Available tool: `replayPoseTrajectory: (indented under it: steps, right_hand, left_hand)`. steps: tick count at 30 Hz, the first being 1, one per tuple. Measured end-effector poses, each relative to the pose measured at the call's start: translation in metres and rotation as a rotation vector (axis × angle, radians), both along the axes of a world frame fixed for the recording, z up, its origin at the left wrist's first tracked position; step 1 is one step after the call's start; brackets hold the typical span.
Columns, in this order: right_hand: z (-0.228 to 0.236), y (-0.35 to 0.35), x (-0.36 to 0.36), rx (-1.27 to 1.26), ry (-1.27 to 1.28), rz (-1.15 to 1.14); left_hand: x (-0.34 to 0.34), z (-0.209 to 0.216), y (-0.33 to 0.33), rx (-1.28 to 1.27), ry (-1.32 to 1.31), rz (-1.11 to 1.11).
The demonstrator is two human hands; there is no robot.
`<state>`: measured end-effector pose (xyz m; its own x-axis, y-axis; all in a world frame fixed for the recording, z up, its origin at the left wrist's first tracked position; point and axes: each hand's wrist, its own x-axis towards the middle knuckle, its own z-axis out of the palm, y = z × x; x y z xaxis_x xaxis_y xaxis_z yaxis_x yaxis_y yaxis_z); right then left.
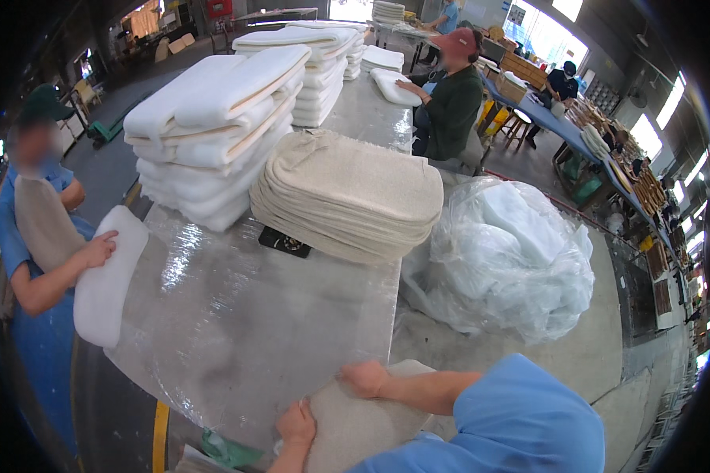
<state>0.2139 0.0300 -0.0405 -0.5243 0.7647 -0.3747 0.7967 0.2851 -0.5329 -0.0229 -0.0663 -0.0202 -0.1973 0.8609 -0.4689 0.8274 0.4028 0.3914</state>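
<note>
At the near edge of the table, a beige woven fabric cover [363,430] hangs between my two hands. My left hand [296,426] is closed on its left edge. On the far edge, my right hand [364,379] grips the cloth with its fingers curled. The cover looks flat and covers part of my lap side; its lower end is hidden behind my sleeve. Further up the table stands a thick stack of matching beige fabric covers [347,193], apart from both hands.
Tall piles of white padding [221,118] stand at the far left of the plastic-covered table [237,331]. A dark flat object [285,242] lies by the beige stack. A clear plastic bag [513,260] bulges at the right. Co-workers handle white pads [112,276] at left and far side.
</note>
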Motion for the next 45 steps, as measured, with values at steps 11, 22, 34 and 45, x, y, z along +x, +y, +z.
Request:
replayPoseTrajectory:
  steps: [11, 22, 34, 45]
  right_hand:
    - [0.003, 0.023, 0.032, -0.174, -0.004, 0.167]
    - [0.015, 0.010, 0.042, -0.075, 0.022, 0.031]
    - [0.000, 0.009, 0.036, 0.010, 0.025, 0.034]
    - [0.099, -0.031, 0.019, -0.360, 0.205, 0.563]
  left_hand:
    - [-0.033, 0.027, 0.006, -0.156, -0.083, -0.152]
    - [-0.031, 0.002, -0.011, -0.216, 0.015, -0.090]
    - [-0.024, -0.006, -0.007, 0.002, 0.096, -0.059]
    - [-0.066, 0.108, -0.067, 0.016, -0.013, 0.123]
